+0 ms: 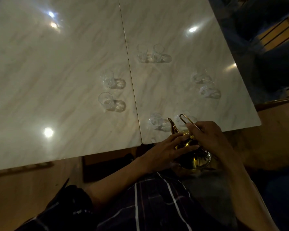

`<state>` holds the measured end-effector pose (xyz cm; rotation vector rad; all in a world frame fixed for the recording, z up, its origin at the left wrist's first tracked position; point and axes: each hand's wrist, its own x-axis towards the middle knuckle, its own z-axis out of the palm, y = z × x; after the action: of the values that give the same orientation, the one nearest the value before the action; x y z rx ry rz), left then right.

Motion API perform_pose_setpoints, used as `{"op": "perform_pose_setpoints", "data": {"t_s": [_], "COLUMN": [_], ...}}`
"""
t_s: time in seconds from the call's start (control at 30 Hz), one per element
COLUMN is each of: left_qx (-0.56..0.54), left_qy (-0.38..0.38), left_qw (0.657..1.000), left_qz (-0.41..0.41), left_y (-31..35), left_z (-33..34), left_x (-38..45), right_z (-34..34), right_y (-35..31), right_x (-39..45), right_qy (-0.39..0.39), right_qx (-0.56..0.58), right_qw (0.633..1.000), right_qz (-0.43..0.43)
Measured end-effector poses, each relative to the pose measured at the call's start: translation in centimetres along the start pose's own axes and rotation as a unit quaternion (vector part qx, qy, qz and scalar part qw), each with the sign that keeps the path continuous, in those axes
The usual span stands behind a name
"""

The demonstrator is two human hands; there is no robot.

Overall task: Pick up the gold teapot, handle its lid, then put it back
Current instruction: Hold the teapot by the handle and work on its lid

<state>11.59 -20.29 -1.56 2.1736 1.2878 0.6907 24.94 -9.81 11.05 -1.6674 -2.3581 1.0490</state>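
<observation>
The gold teapot [196, 160] is held off the table, just in front of the near table edge, above my lap. Its curved spout [173, 126] points up and away, and its thin wire handle [184, 120] rises over the table edge. My right hand [208, 139] is closed around that handle. My left hand [163, 151] lies over the top of the pot with fingers spread across the lid area; the lid itself is hidden under my fingers.
A glossy marble table [60, 77] with a centre seam carries several small clear glasses [149, 53] in pairs; two of them [155, 121] stand right by the spout. A wooden floor lies below, and a dark chair [277, 64] is at the right.
</observation>
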Motion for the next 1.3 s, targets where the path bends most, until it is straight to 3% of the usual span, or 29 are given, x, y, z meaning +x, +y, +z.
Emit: {"op": "perform_pose_setpoints", "data": {"t_s": [1.3], "left_qx": [-0.008], "left_qy": [0.023], "left_qw": [1.000], "left_qz": [0.006], "left_y": [0.89], "left_z": [0.77], "left_x": [0.31], "right_z": [-0.75], "right_y": [0.33], "right_x": [-0.66], "right_qy": [-0.008], "right_qx": [0.000], "right_qw": [1.000], "right_qz": [0.011]}}
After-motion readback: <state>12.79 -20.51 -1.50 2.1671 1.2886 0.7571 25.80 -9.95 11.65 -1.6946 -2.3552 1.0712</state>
